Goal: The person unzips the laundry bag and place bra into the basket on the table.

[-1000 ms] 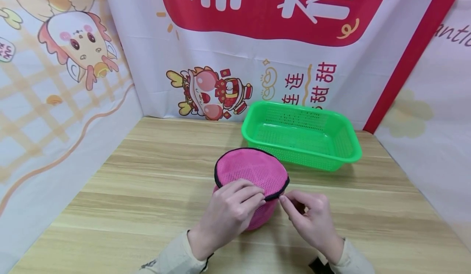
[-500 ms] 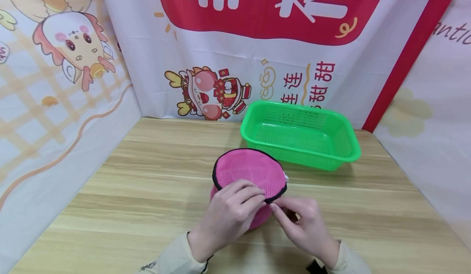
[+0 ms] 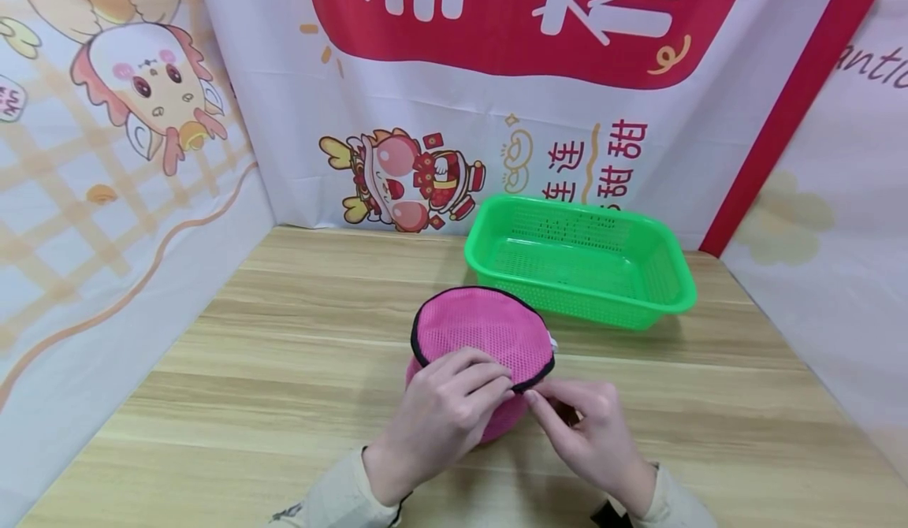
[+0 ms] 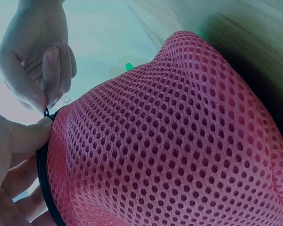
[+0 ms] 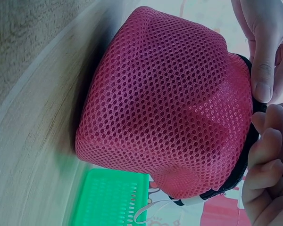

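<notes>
A round pink mesh laundry bag [image 3: 482, 323] stands upright on the table, its lid edged by a black zipper [image 4: 43, 174]. My left hand [image 3: 447, 410] grips the front of the rim, with the thumb on the zipper edge in the left wrist view. Just to its right, my right hand [image 3: 592, 433] pinches the small zipper pull [image 4: 46, 112] between thumb and forefinger. A white tag [image 3: 553, 343] sticks out at the right of the rim, and its loop [image 5: 151, 211] shows in the right wrist view. What the bag contains cannot be made out.
Behind the bag to the right stands a green plastic basket [image 3: 582, 272] with perforated sides. The wood-grain table [image 3: 284, 355] is bordered by printed cloth [image 3: 284, 118] at the back and on both sides.
My right hand has slid left along the rim, closer to my left hand, and the white tag has come into view. The left hand keeps its grip at the front.
</notes>
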### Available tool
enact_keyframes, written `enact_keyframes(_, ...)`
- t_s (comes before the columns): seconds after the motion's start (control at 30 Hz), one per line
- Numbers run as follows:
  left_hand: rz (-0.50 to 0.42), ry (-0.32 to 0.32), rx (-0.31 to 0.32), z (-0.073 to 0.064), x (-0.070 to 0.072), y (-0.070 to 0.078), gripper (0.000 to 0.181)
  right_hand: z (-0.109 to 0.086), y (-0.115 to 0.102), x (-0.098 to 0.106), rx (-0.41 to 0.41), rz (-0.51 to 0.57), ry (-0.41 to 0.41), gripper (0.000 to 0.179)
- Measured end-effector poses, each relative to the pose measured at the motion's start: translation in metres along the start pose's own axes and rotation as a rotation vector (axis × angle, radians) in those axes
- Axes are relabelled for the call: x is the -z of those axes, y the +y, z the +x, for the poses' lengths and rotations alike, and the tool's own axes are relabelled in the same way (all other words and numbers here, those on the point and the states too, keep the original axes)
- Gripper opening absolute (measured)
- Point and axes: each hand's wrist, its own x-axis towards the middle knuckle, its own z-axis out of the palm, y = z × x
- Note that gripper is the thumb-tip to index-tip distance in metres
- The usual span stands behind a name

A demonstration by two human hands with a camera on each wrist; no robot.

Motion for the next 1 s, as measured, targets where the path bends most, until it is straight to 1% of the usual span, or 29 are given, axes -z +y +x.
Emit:
enact_keyframes(0.3, -0.003, 0.007, 0.013, -0.0005, 0.0001, -0.0007, 0.01, 0.0007, 0.0006, 0.0015, -0.034, -0.028, 0.011, 0.02)
enact_keyframes(0.47, 0.001, 0.018, -0.001, -0.0007, -0.0006, -0.0019, 0.01, 0.0007, 0.0016, 0.0019, -0.041, -0.041, 0.011, 0.019)
enact_keyframes(0.73, 0.001, 0.009, 0.0, -0.0009, -0.0002, -0.0021, 0.009, 0.001, 0.0018, 0.0016, -0.04, -0.042, 0.019, 0.021)
enact_keyframes(0.87, 0.006, 0.019, -0.009, -0.0009, -0.0006, -0.0027, 0.008, 0.0009, 0.0018, 0.0017, -0.047, -0.042, 0.015, 0.021)
enact_keyframes(1.0, -0.001, 0.029, -0.002, -0.001, -0.0009, -0.0033, 0.008, 0.0005, 0.0027, 0.0027, -0.063, -0.046, 0.021, 0.024)
